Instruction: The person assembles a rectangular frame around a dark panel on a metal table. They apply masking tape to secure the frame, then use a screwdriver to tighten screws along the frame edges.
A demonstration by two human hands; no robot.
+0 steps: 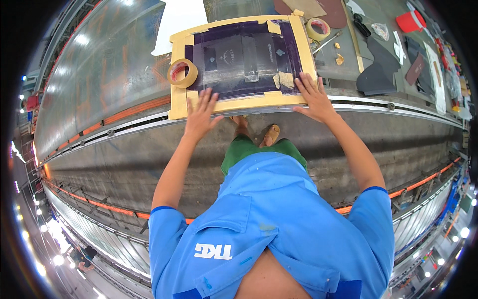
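Note:
A screen-printing frame (234, 105) with a dark purple mesh lies flat at the near edge of the long table, its border covered in yellowish tape. My left hand (200, 115) rests with spread fingers on the frame's near left part. On the near right corner lies my right hand (315, 99), fingers stretched out and holding nothing. A roll of brown tape (188, 82) stands on the frame's left side, just beyond my left hand. Torn tape pieces (286, 79) stick to the mesh near my right hand.
Past the frame's far right corner sits another tape roll (324, 36). Dark cut sheets (381, 70), a flat strip (353, 40) and a red bucket (411, 21) are farther right. White sheet material (179, 22) lies at the far left. A metal rail (398, 107) edges the table.

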